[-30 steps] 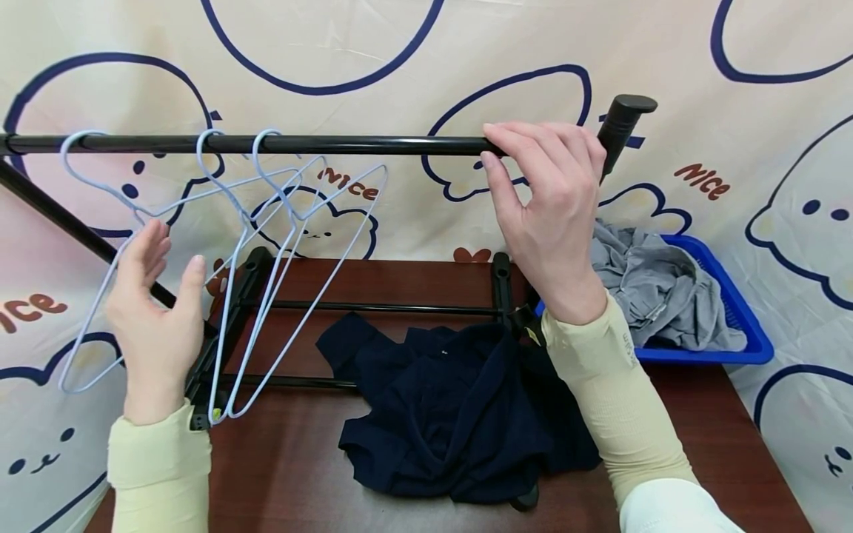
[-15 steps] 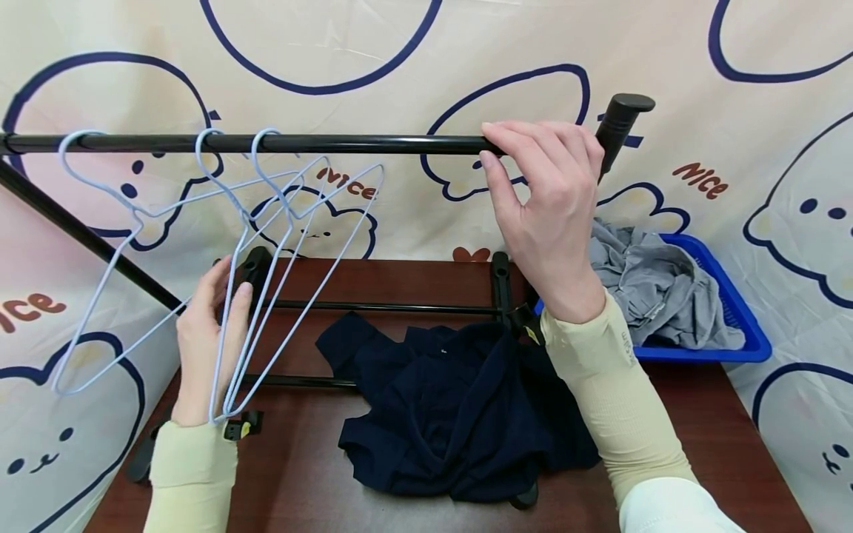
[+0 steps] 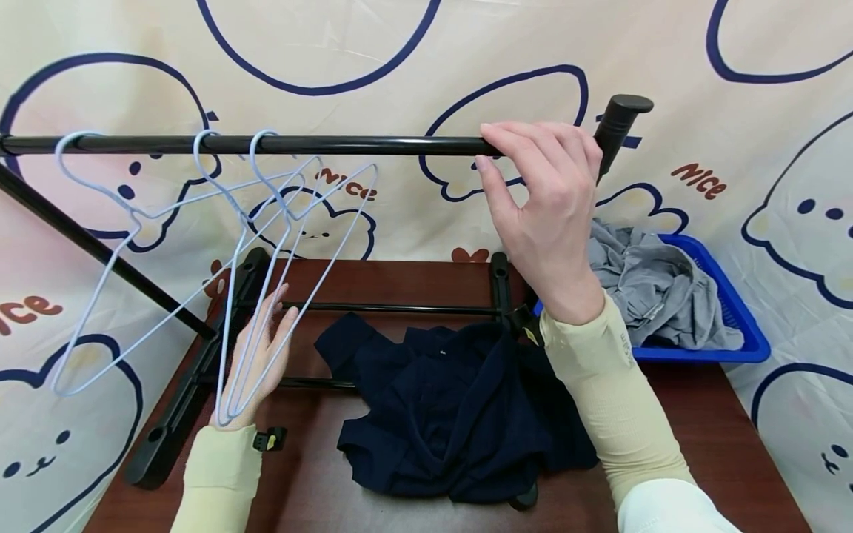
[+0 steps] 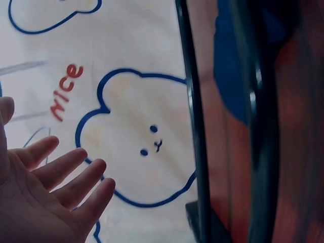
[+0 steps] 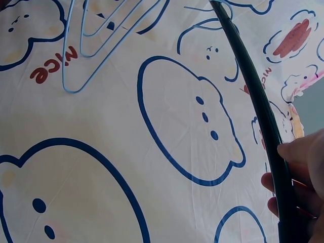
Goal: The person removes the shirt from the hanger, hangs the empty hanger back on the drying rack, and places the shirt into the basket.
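In the head view my right hand (image 3: 549, 191) grips the black top rod (image 3: 366, 146) of a clothes rack near its right end. The right wrist view shows the fingers and thumb (image 5: 298, 149) curled round that rod. Three light blue hangers (image 3: 198, 157) hang from the rod's left half. My left hand (image 3: 258, 357) is low behind the wires of two of them, its fingers pointing up and slightly spread. Whether it touches the wires I cannot tell. From the left wrist, the left hand (image 4: 55, 202) appears with fingers extended and nothing in the palm.
A navy garment (image 3: 446, 414) lies crumpled on the brown table (image 3: 306, 474), over the rack's lower bars. Grey clothing (image 3: 656, 289) fills a blue basket (image 3: 753, 340) at right. The rack's black foot (image 3: 169, 429) stands left, and a printed cloth (image 3: 373, 44) covers the back.
My left hand has moved right and slightly down, from beside the left hanger to behind the other two. The right hand has stayed on the rod.
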Action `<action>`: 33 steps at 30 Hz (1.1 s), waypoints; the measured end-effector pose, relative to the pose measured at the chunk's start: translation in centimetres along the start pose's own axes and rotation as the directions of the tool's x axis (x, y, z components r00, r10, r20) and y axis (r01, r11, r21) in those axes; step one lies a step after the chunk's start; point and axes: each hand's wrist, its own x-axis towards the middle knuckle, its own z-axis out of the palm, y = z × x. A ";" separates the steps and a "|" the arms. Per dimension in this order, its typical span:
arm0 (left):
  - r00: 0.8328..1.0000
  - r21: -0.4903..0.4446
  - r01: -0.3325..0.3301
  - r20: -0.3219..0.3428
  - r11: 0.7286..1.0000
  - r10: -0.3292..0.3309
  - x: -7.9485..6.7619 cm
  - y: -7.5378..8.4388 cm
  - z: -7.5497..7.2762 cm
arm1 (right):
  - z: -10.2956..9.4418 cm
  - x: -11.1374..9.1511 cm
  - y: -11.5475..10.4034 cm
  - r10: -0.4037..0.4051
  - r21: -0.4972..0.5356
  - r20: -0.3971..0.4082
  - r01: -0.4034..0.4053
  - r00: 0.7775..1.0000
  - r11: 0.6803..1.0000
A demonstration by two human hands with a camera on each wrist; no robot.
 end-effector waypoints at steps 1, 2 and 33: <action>0.999 0.009 0.011 0.048 1.000 -0.011 0.2 -1.6 0.4 | 0.0 0.0 0.0 -0.004 0.003 0.001 0.004 1.000 1.000; 0.996 0.014 0.022 0.090 1.000 -0.023 0.2 -1.8 0.5 | 0.0 -0.1 0.1 -0.008 0.005 0.002 0.008 1.000 1.000; 0.854 -0.084 -0.277 0.436 0.957 0.285 -2.8 3.0 7.3 | -4.4 -7.9 0.6 -0.128 0.223 0.165 0.089 0.978 0.971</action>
